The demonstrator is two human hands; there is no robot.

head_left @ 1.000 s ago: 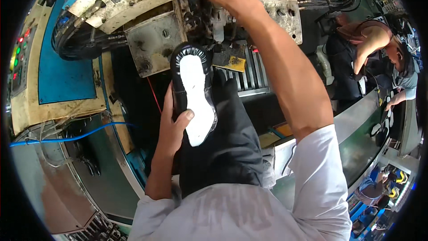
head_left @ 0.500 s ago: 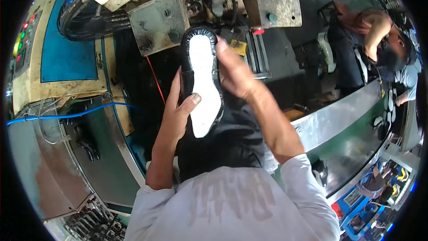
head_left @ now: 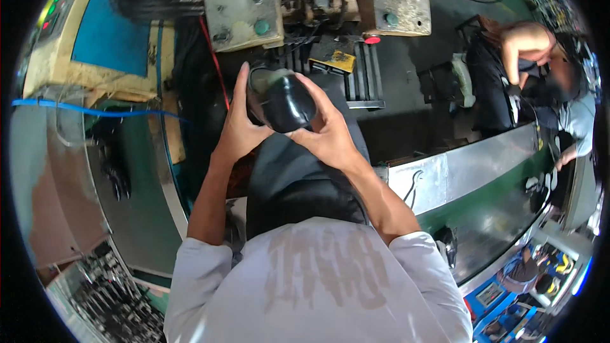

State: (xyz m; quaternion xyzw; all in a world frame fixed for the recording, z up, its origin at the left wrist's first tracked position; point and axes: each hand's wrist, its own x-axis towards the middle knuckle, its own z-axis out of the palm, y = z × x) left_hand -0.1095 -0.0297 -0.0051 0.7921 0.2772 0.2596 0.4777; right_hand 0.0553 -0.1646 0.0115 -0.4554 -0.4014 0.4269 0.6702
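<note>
Shoe (head_left: 293, 105), glossy black, gripped between left hand (head_left: 240, 134) and right hand (head_left: 330, 136) in head view; motion-blurred opening perhaps holds last. Uneven squeeze on slick leather-like surface could drop it onto trousers (head_left: 305, 181) below grip; careless swing could scuff it against control box (head_left: 240, 19) beyond grip.

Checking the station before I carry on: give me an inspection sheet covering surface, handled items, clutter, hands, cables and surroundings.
Surface: green conveyor at right, with a metal side panel.
Handled items: glossy black shoe, held over the lap.
Clutter: stained yellow piece by the slatted rack.
Hands: left hand and right hand grip the shoe from either side.
Cables: blue hose at left; red cable near the machine's left control box.
Surroundings: co-worker bent forward at right.
</note>
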